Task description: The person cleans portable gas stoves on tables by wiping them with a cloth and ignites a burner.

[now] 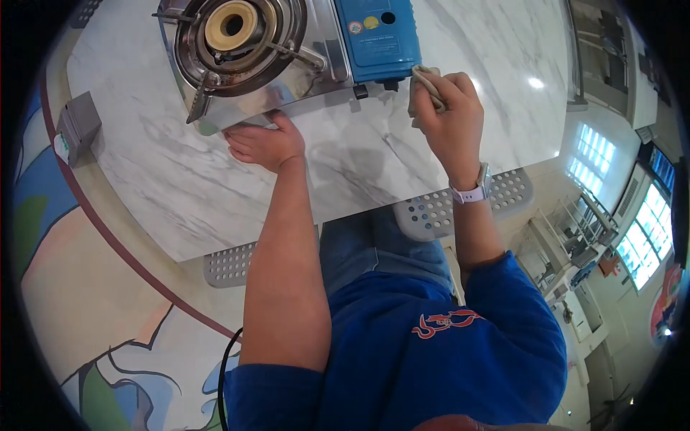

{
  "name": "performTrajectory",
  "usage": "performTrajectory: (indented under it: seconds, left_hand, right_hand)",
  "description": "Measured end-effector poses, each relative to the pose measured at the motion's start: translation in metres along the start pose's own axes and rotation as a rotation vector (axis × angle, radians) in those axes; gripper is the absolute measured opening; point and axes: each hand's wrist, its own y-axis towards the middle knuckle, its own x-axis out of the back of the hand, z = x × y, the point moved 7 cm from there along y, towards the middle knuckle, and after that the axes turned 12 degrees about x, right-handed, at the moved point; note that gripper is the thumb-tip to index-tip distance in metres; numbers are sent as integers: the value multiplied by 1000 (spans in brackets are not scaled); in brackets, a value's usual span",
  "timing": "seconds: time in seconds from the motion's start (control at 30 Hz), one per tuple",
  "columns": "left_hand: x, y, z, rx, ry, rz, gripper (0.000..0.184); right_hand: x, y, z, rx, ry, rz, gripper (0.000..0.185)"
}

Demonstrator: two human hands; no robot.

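Note:
A portable gas stove (287,90) with a shiny metal body stands at the top of the view. Its round burner (231,25) has a tan cap and metal pan supports, and a blue gas canister cover (377,43) forms its right side. My left hand (267,144) rests against the stove's front lower edge, fingers stretched out to the left and thumb up by the metal. Folded in my closed right hand (453,108) is a greyish-beige cloth (424,90), held beside the cover's front right corner. Whether the cloth touches the cover I cannot tell.
The stove is on a white marbled table (215,194). A small grey box (79,129) stands near the table's left edge. Grey perforated stools (507,194) show below the front edge. A painted wall (93,280) runs along the left, and shelving (568,244) stands at the right.

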Motion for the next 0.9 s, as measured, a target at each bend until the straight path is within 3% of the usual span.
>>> performTrajectory:
  seconds: [0.33,0.5,0.63,0.73,0.9]
  left_hand:
    - [-1,-2,1,4,13,13,89]
    - [1,1,-2,34,-1,92,89]
    - [2,0,-4,13,6,14,87]
    - [0,0,0,28,-17,62,88]
    - [-3,0,0,8,16,57,89]
  right_hand:
    - [-45,-6,22,184,-158,225,17]
    - [-38,-10,33,140,-29,181,18]
    - [-12,-5,40,109,44,102,20]
    - [3,1,25,36,-38,60,21]
    - [1,4,17,90,-139,90,19]
